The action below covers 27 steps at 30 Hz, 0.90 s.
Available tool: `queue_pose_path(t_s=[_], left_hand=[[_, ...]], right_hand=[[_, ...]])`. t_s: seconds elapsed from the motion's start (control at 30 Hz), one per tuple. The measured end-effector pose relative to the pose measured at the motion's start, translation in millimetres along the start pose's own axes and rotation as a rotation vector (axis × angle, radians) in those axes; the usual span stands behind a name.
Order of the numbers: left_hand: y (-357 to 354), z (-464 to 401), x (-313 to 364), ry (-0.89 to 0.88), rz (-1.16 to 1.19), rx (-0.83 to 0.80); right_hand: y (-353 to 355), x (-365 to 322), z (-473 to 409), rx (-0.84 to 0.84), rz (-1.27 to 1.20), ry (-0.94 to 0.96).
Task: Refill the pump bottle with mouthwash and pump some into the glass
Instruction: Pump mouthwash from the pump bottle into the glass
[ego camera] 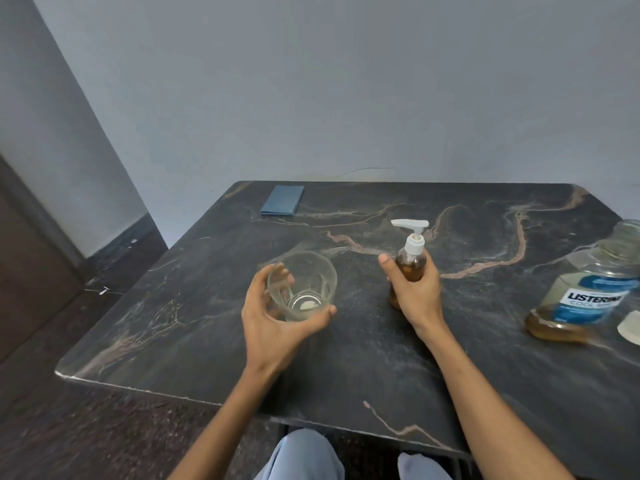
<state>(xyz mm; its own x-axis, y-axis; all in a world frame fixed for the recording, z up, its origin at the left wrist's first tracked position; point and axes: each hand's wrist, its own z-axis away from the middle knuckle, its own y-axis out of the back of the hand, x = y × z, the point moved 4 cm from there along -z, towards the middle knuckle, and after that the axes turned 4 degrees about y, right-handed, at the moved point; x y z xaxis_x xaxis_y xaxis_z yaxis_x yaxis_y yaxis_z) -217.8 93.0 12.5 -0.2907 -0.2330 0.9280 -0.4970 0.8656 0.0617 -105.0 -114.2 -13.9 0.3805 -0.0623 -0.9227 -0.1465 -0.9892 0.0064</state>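
Gripping mid-table: your left hand (pixel 277 317) curls round the glass (pixel 303 285), tilted; your right hand (pixel 417 289) wraps the upright pump bottle (pixel 410 261); mouthwash bottle (pixel 585 296) near the table's (pixel 207 341) right edge.

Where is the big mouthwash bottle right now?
In the head view, the Listerine bottle stands uncapped at the table's far right edge, right of the pump bottle gripped by the right hand.

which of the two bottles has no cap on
The large Listerine bottle at the table's right edge: its neck is open. The small pump bottle, gripped by the right hand, has its white pump fitted.
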Motion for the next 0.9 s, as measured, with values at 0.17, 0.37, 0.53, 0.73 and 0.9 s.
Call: queue_pose_path(t_s=[0.17, 0.37, 0.53, 0.73, 0.9], left_hand=[[1, -3, -6, 0.050, -0.023, 0.073], [-1, -6, -12, 0.088, -0.055, 0.113], [-3, -6, -16, 0.081, -0.073, 0.132], [-4, -7, -19, 0.093, -0.067, 0.145], [-5, -11, -22, 0.122, -0.056, 0.142]], right_hand=[[1, 1, 1, 0.012, 0.012, -0.036], [0, 0, 3, -0.007, 0.059, -0.053], [0, 0, 4, -0.009, 0.084, -0.061], [-1, -2, 5, -0.011, 0.079, -0.070], [-2, -5, 6, 0.013, 0.081, -0.084]])
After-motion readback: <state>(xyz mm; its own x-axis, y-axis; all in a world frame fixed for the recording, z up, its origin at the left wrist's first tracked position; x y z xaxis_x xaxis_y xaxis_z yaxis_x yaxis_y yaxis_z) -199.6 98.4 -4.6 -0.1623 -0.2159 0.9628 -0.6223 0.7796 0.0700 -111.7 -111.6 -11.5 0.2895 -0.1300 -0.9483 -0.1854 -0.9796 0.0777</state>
